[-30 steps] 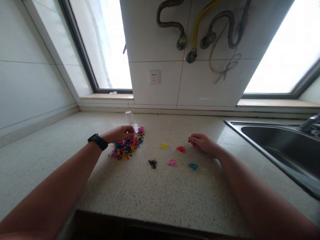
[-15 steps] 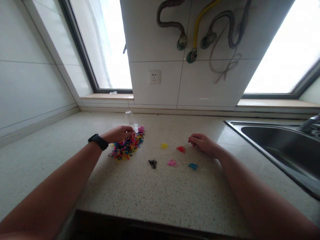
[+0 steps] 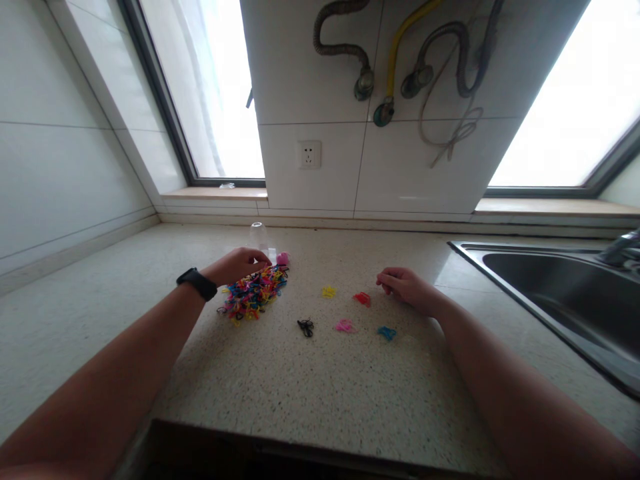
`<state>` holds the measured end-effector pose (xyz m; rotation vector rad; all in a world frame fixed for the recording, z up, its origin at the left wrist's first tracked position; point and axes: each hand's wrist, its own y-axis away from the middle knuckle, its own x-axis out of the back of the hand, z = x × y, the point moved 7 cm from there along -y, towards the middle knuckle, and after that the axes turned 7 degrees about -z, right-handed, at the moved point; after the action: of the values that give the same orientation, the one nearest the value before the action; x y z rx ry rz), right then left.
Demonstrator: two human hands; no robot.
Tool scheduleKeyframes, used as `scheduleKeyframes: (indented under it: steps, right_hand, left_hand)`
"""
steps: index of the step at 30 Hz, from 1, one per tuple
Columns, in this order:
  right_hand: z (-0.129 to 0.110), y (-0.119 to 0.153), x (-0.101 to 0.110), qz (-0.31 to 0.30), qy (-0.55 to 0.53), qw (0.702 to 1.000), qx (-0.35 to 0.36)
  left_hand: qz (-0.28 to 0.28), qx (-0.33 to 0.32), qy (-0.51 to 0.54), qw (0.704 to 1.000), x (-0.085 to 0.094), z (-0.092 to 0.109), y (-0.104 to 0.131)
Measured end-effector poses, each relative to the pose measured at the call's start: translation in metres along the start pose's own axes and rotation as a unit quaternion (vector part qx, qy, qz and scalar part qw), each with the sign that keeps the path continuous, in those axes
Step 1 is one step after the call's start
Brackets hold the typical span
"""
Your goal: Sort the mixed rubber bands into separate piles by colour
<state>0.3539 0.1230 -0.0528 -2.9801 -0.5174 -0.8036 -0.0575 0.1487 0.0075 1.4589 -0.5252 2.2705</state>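
Observation:
My left hand (image 3: 246,264), with a dark watch (image 3: 198,283) on its wrist, is at the far edge of a heap of many-coloured small rubber bands (image 3: 253,297). Its thumb and forefinger come together low over the bands; what is between them is too small to see. My right hand (image 3: 400,283) rests on the counter with curled fingers, and whatever they may hold is hidden. Left of it lies a red bunch of bands (image 3: 362,299). Other bunches are yellow (image 3: 329,292), black (image 3: 305,327), pink (image 3: 345,325) and blue (image 3: 387,333).
Behind the heap stands a clear container (image 3: 258,237) beside a pink object (image 3: 283,259). A steel sink (image 3: 545,287) is set into the speckled counter (image 3: 320,380) on the right. The tiled wall carries a socket (image 3: 310,155) and hoses (image 3: 393,60).
My left hand has shifted and lifted slightly at the far edge of the heap, its forefinger reaching a little further right. My right hand and the separate bunches have stayed in place.

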Motion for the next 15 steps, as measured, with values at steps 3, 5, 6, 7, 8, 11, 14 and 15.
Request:
scheduleKeyframes:
  steps: [3,5,6,7,8,11,14,15]
  right_hand:
    - [-0.0016,0.0012,0.0000,0.002,0.004,1.000,0.001]
    - [-0.0028,0.0017,0.0004,0.006,0.010,1.000,0.004]
    - [-0.0032,0.0017,0.0005,0.007,0.011,1.000,0.005]
    - [-0.0032,0.0015,0.0003,0.006,0.009,1.000,0.006]
    - [-0.0028,0.0013,-0.0001,0.004,0.005,1.000,0.005]
    - [-0.0006,0.0007,-0.0011,-0.001,-0.012,1.000,-0.006]
    - [-0.0005,0.0006,-0.0017,-0.003,-0.015,1.000,-0.007]
    - [-0.0008,0.0005,-0.0020,-0.005,-0.016,1.000,-0.006]
  left_hand:
    - [-0.004,-0.006,0.010,1.000,-0.0008,0.0032,0.0005]
    - [-0.007,-0.009,0.016,1.000,-0.0008,0.0050,0.0007]
    - [-0.007,-0.008,0.018,1.000,-0.0006,0.0054,0.0006]
    - [-0.006,-0.007,0.020,1.000,-0.0002,0.0055,0.0004]
    - [-0.006,-0.005,0.021,1.000,0.0002,0.0054,0.0002]
    - [-0.008,-0.005,0.027,1.000,0.0003,0.0051,-0.0003]
    - [-0.008,-0.011,0.032,0.999,-0.0004,0.0048,-0.0005]
    - [-0.007,-0.013,0.033,0.999,-0.0007,0.0047,-0.0005]
